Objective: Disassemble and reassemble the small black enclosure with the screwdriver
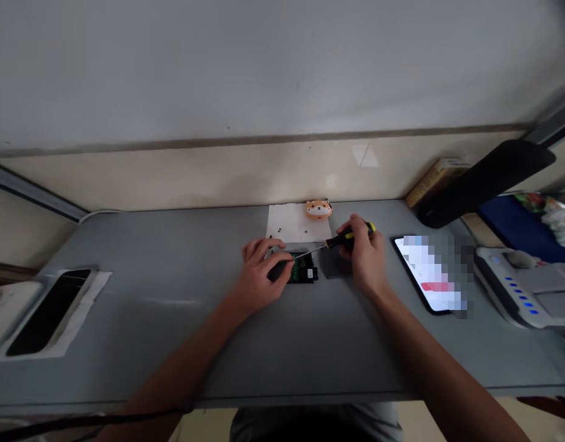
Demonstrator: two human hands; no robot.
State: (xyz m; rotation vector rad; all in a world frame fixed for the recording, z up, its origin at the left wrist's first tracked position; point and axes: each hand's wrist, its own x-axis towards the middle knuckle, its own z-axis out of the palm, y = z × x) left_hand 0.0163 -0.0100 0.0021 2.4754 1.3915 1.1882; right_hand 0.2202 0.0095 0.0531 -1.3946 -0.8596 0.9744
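Dark phone: lying on a white sheet (86, 301), well left of the circuit board (303, 270).
Tabletop: grey (162, 350), stretching from the dark phone (52, 313) to the board; its front edge runs on the person's side of the board, its back edge along the wall beyond it.
Left hand (261, 273): at the board's left end, fingers curled, thumb and forefinger near each other; whether they clamp it I cannot tell.
Paper: white (284, 216), just beyond the board, scattered with tiny dark bits (279, 230).
Circuit board: on the table between the hands; its white label is too small to read.
Animal-faced toy: orange and white (319, 209), beyond the board, at the paper's right.
Screwdriver (349, 237): black and yellow, shaft slanting down-left over the board.
Flat dark piece (335, 265): just right of the board.
Right hand (367, 255): right of the board, fingers clamped on the screwdriver's handle.
Lit phone (422, 270): farther right of the board, screen writing pixelated.
Black cylinder (487, 181): right of and beyond the board, leaning.
Pale device (530, 288): far right of the board, blue lights in a row.
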